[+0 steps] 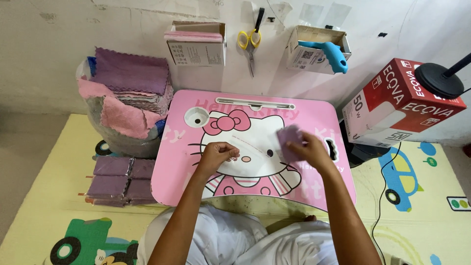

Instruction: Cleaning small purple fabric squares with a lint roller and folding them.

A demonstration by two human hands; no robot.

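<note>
Over pink lap desk | R hand grips purple cloth | L hand curled

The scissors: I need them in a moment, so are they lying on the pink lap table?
No, the scissors hang on the wall above the pink lap table, apart from both hands.
</note>
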